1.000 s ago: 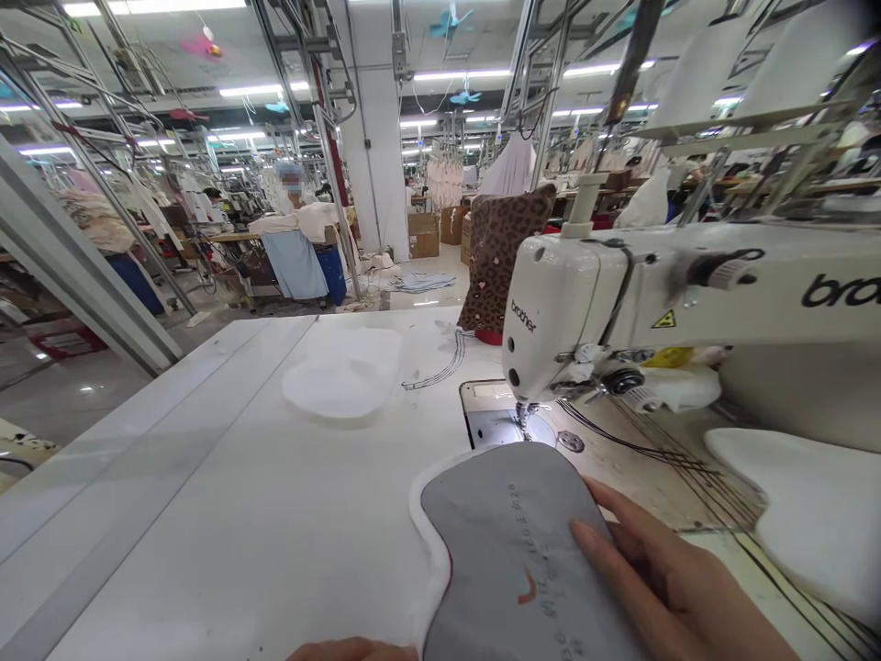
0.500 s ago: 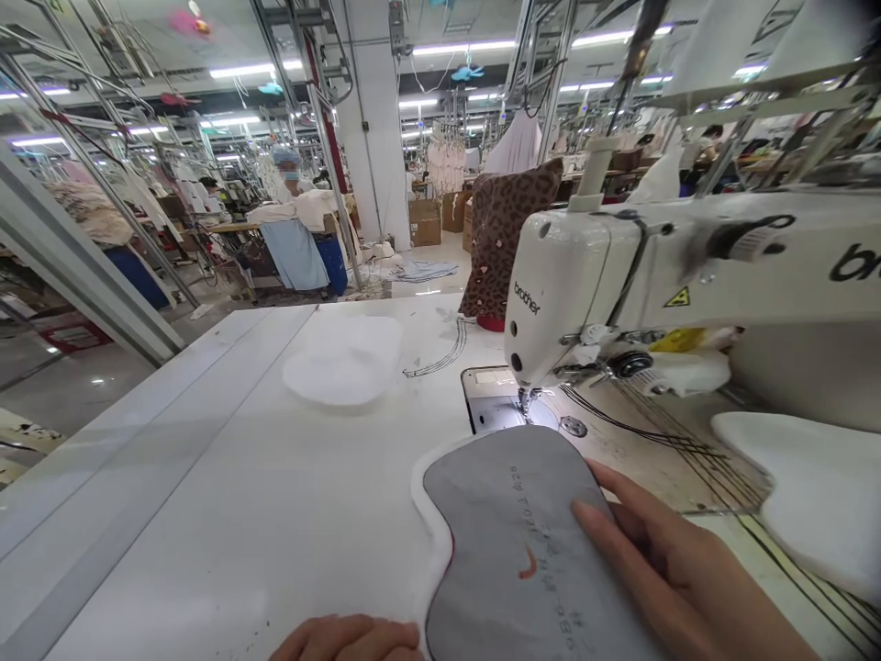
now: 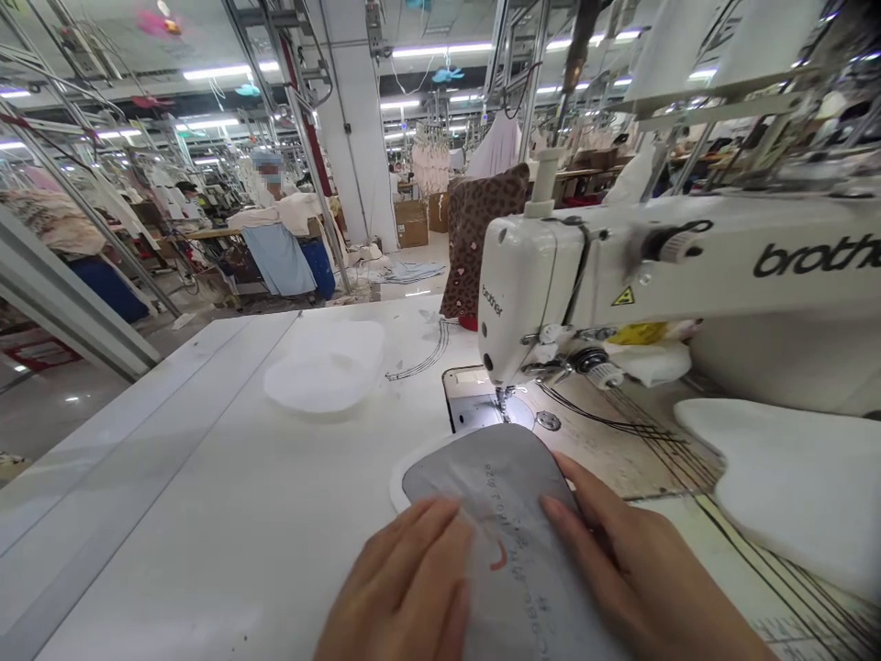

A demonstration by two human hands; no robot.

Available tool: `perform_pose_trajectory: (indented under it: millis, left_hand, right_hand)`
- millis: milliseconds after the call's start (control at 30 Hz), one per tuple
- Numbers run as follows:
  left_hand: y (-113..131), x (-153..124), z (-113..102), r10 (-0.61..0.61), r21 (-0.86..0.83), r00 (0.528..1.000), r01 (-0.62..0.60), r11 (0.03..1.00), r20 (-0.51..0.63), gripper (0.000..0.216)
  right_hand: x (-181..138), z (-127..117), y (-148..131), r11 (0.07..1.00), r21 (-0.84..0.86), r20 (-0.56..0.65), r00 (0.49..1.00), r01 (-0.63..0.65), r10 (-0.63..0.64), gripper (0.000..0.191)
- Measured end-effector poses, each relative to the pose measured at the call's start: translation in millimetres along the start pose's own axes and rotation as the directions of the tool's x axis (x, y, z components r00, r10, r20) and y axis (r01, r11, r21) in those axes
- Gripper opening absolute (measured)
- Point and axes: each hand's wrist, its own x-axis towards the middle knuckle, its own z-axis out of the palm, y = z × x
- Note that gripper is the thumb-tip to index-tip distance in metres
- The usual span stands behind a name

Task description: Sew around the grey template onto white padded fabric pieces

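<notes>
My left hand (image 3: pixel 406 588) lies flat, palm down and fingers stretched, on the near left part of the grey panel (image 3: pixel 506 459). My right hand (image 3: pixel 633 578) is flat too, beside it on the panel's right side. The two sit a little apart, both pressing and neither gripping. The panel lies on the white table (image 3: pixel 193 514) straight in front of me, with printed lettering and a small red mark showing between my hands. A white layer (image 3: pixel 397 479) peeks out under its left edge. Its rounded far end stops just short of the needle (image 3: pixel 505 401) and the metal plate (image 3: pixel 462 410). Above that sits the cream sewing machine (image 3: pixel 551 275), its arm running off to my right. A thick white pad (image 3: pixel 791 487) rests on the table under that arm. Further left, well apart from my work, there's a white moulded piece (image 3: pixel 323 367). Behind the machine head hangs leopard-print fabric (image 3: pixel 474 234). Far off, a cardboard box (image 3: pixel 411 223) sits on the floor, and a person (image 3: pixel 272 207) stands at another table.
</notes>
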Motion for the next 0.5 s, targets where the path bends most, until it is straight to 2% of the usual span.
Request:
perform_pose_trajectory:
  millis: [67,167,333,433,500]
  left_hand:
    - [5,24,14,0.114,-0.001,0.990,-0.115,0.993,0.081,0.031]
    - [10,41,37,0.150,0.032,0.981,-0.154,0.987,0.120,0.035]
    - [-2,24,65,0.213,0.108,0.968,-0.227,0.968,0.129,0.044]
    - [-10,15,73,0.252,0.152,0.963,-0.265,0.952,0.098,0.044]
    - [-10,12,78,0.215,0.168,0.975,-0.220,0.961,0.050,0.042]
  right_hand:
    - [-1,3,6,0.999,-0.002,-0.016,0.999,0.039,-0.039,0.042]
    - [-3,9,14,0.995,-0.024,-0.033,0.995,0.092,-0.093,0.043]
    - [0,16,17,0.995,0.032,-0.054,0.994,0.097,-0.095,0.045]
    - [1,11,16,0.996,0.076,0.006,0.999,0.050,-0.050,0.047]
    - [-1,7,18,0.994,0.106,0.061,0.998,0.029,-0.036,0.049]
